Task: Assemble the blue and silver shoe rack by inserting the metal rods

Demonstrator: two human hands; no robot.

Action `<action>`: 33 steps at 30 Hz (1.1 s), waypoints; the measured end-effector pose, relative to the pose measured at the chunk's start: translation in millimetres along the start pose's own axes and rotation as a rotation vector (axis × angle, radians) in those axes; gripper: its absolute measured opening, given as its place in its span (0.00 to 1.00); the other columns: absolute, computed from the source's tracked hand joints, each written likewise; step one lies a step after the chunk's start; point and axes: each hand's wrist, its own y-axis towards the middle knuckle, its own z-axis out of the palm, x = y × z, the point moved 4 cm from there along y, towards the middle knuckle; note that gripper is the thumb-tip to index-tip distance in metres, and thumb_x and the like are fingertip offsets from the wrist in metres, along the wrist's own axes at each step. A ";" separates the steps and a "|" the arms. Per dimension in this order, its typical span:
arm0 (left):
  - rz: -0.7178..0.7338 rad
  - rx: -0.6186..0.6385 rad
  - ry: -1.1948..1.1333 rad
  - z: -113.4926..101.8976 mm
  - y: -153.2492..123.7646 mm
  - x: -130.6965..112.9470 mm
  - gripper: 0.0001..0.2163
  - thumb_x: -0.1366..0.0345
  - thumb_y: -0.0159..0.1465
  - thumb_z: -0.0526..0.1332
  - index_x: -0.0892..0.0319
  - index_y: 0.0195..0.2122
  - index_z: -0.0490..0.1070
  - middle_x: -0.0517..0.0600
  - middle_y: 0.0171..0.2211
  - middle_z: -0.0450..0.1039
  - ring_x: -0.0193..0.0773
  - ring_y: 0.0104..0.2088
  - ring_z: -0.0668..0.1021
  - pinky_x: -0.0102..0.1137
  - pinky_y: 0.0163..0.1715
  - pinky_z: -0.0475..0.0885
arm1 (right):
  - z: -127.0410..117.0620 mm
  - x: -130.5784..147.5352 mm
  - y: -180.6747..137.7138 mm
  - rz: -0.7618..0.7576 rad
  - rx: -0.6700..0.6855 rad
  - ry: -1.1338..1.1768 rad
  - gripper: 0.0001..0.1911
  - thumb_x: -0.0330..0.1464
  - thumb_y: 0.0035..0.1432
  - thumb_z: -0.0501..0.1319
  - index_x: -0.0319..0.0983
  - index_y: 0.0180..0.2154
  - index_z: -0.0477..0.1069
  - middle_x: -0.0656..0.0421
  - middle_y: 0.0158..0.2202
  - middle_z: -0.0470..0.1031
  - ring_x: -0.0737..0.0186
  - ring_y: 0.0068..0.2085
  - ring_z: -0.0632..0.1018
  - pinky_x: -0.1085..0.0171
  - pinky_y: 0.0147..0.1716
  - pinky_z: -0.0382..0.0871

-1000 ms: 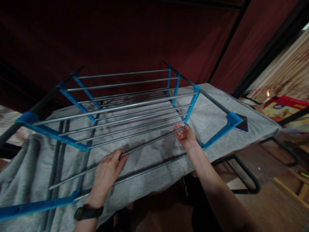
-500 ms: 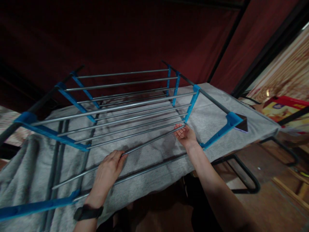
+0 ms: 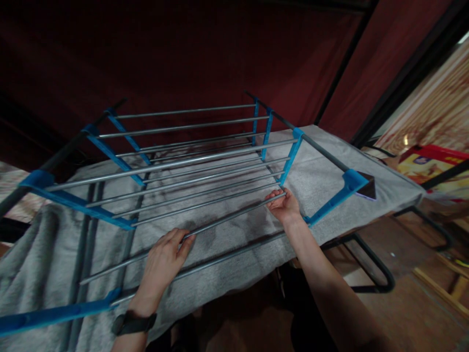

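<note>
A loose grey metal rod (image 3: 230,217) slants across the front of a rack frame with blue plastic brackets. My left hand (image 3: 166,256), with a dark band on the wrist, is closed over the rod near its middle. Palm up, my right hand (image 3: 284,206) has its fingers curled round the rod's right end. The rod's left end hangs over the cloth, apart from the front left blue bracket (image 3: 62,311). Just right of my right hand is the front right blue bracket (image 3: 333,197). Behind the rod, several metal bars (image 3: 205,159) span the other brackets.
Grey cloth (image 3: 366,220) covers the table under the rack. A dark, flat triangular piece (image 3: 367,187) lies behind the right bracket. A red and yellow package (image 3: 430,168) sits at the far right. Bent dark metal legs (image 3: 381,274) stick out below the table's edge.
My right hand has shifted slightly to the right along with the rod's end, and its fingers have curled in more. My left hand stays almost in place on the rod.
</note>
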 end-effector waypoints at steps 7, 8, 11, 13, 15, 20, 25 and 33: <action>-0.016 0.032 0.033 1.1 0.0 0.0 0.17 0.52 0.69 0.47 0.56 0.41 0.70 0.50 0.39 0.77 0.43 0.40 0.79 0.34 0.41 0.70 | 2.9 0.3 -2.3 -0.002 0.059 0.007 0.19 0.35 0.64 0.45 0.42 0.20 0.53 0.66 0.15 0.58 0.67 0.20 0.66 0.65 0.26 0.69; -0.025 0.047 0.039 1.7 -0.1 0.1 0.17 0.52 0.69 0.47 0.55 0.41 0.71 0.50 0.39 0.78 0.43 0.40 0.79 0.34 0.40 0.70 | 3.0 0.2 -2.4 0.001 0.063 0.010 0.19 0.35 0.64 0.45 0.42 0.20 0.53 0.66 0.15 0.59 0.67 0.20 0.66 0.65 0.26 0.69; -0.052 0.084 0.049 2.7 -0.6 -1.3 0.17 0.52 0.69 0.46 0.55 0.43 0.70 0.49 0.41 0.79 0.43 0.41 0.80 0.33 0.39 0.70 | 2.4 0.0 -1.9 0.002 0.045 0.016 0.20 0.35 0.65 0.45 0.41 0.20 0.56 0.65 0.16 0.61 0.67 0.20 0.68 0.64 0.26 0.69; -0.081 0.118 0.058 3.1 -0.5 -3.2 0.17 0.52 0.70 0.45 0.54 0.45 0.69 0.48 0.38 0.79 0.42 0.39 0.80 0.32 0.37 0.69 | 1.8 -0.3 -1.2 -0.002 0.021 0.022 0.20 0.36 0.65 0.45 0.41 0.21 0.58 0.64 0.17 0.64 0.67 0.21 0.69 0.65 0.26 0.70; -0.109 0.152 0.074 3.3 0.0 -5.5 0.17 0.53 0.70 0.44 0.54 0.44 0.67 0.46 0.34 0.79 0.41 0.36 0.80 0.31 0.33 0.68 | 1.2 -0.5 -0.6 -0.008 -0.001 0.032 0.20 0.38 0.66 0.46 0.41 0.22 0.60 0.64 0.18 0.66 0.68 0.21 0.70 0.65 0.26 0.70; -0.104 0.172 0.123 3.2 1.4 -9.8 0.16 0.54 0.70 0.43 0.54 0.41 0.66 0.47 0.32 0.78 0.40 0.34 0.80 0.30 0.31 0.67 | -1.9 -1.5 0.4 -0.013 -0.031 0.027 0.21 0.40 0.66 0.46 0.41 0.24 0.64 0.62 0.20 0.70 0.67 0.24 0.73 0.65 0.29 0.72; -0.061 0.113 0.156 3.8 1.5 -8.7 0.16 0.56 0.70 0.43 0.55 0.40 0.67 0.49 0.34 0.78 0.41 0.35 0.80 0.31 0.33 0.69 | -5.0 -2.2 1.9 -0.005 -0.048 -0.013 0.20 0.39 0.66 0.46 0.40 0.25 0.65 0.62 0.22 0.71 0.67 0.26 0.75 0.65 0.30 0.74; -0.068 0.097 0.102 2.4 2.0 -9.1 0.16 0.52 0.69 0.46 0.55 0.42 0.67 0.48 0.33 0.79 0.41 0.34 0.80 0.31 0.31 0.69 | -4.1 -1.8 1.3 -0.007 -0.054 -0.042 0.17 0.37 0.64 0.50 0.40 0.25 0.65 0.62 0.22 0.72 0.67 0.26 0.75 0.65 0.30 0.74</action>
